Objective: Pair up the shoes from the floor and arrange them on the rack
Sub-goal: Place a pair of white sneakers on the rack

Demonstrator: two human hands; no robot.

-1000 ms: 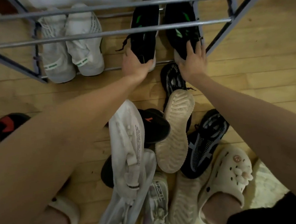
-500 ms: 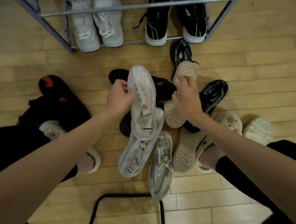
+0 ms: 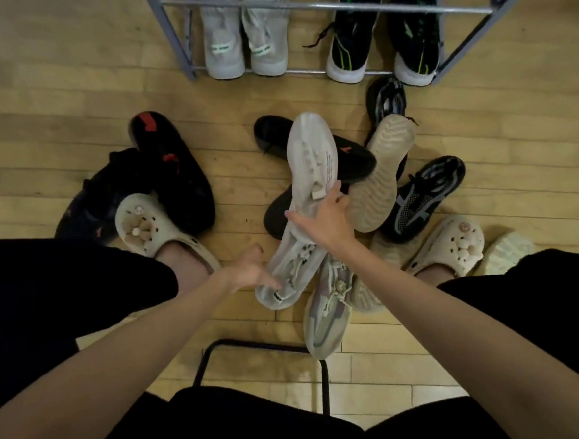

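Head view, looking down: on the far side the rack [image 3: 180, 52] already carries two pairs on its lowest bars, grey shoes [image 3: 243, 47] to the left and black shoes with green stripes [image 3: 380, 41] to the right, so by my reading two pairs are done and the rest remain.

Starting at the left of the floor [image 3: 51, 109], two dark shoes with red marks [image 3: 171, 169] lie together by the person's clogged foot, likely a pair waiting. Nearer the middle, the left hand [image 3: 250, 270] has its fingers curled on the heel end of a white shoe [image 3: 285, 274]; whether it truly grips is hard to tell. Just right of it, the right hand [image 3: 325, 216] clasps a second white shoe [image 3: 313, 159], which lies across black shoes [image 3: 349, 160]. These two whites look like the next pair.

Further right sit an upturned beige sole [image 3: 381, 175] and black mesh shoes [image 3: 420, 200]. A pale lilac trainer [image 3: 329, 316] lies near. The heap overlaps, so lifting one shoe may drag others, and a black chair frame [image 3: 262, 344] stands close to the person.
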